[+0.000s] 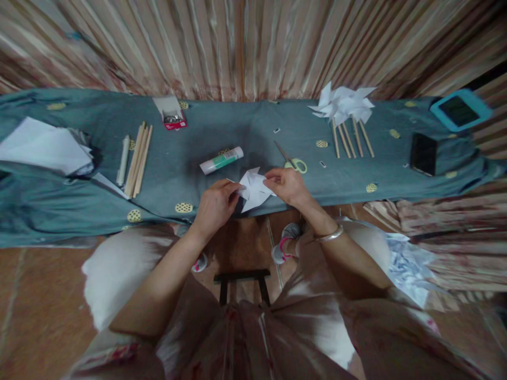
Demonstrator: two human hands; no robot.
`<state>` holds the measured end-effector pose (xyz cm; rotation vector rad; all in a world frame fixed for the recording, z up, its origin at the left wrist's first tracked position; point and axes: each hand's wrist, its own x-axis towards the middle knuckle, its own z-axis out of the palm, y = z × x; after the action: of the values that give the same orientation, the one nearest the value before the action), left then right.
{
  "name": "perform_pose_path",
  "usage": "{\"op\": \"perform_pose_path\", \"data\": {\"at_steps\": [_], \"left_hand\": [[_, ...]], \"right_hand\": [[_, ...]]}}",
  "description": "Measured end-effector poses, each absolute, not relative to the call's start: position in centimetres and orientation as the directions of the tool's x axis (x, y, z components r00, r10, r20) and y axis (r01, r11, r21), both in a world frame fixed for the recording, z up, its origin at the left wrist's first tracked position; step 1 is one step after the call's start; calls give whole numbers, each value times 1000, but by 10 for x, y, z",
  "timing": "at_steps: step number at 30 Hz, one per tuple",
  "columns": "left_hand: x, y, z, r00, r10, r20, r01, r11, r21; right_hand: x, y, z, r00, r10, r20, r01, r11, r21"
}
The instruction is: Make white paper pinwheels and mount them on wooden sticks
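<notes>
A white paper pinwheel [255, 192] is held between my two hands at the table's near edge. My left hand [217, 203] pinches its left side between thumb and fingers. On the opposite side, my right hand [289, 184] is closed on a paper blade, fingertips near the upper right. No stick shows on this pinwheel. Just beyond it lies a glue stick [222, 160] with a green and white label. Scissors [293, 160] with pale green handles rest behind my right hand.
Several finished pinwheels [344, 104] on wooden sticks lie at the back right. Loose wooden sticks [138, 161], a box of small metal pieces [172, 120] and stacked white paper [43, 148] are leftward. A phone [423, 153] and a blue-framed device [460, 110] lie far right.
</notes>
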<state>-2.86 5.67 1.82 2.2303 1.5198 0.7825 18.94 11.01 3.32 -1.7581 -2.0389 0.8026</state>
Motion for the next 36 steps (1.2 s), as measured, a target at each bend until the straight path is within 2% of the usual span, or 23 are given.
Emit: {"op": "perform_pose_path", "data": {"at_steps": [7, 13, 18, 23, 26, 30, 36], "left_hand": [[-20, 48, 16, 337, 855, 395, 701, -507, 501], [-8, 41, 9, 448, 817, 363, 702, -573, 423], [-8, 44, 6, 440, 827, 351, 734, -556, 391], [-6, 47, 6, 433, 824, 365, 746, -555, 368], [-4, 47, 5, 432, 824, 368, 744, -556, 371], [-4, 47, 4, 428, 834, 349, 731, -546, 409], [-4, 47, 3, 414, 848, 331, 727, -527, 441]], "right_hand": [[192, 112, 24, -133, 984, -115, 780, 33, -624], [192, 108, 28, -118, 983, -138, 757, -1, -653], [191, 100, 39, -150, 978, -146, 837, 47, -545], [196, 93, 44, -179, 984, -27, 883, 148, -445], [202, 91, 48, -250, 968, 34, 845, 235, -480], [206, 88, 50, -398, 917, 33, 740, 342, -579], [201, 84, 42, -470, 883, 14, 674, 368, -640]]}}
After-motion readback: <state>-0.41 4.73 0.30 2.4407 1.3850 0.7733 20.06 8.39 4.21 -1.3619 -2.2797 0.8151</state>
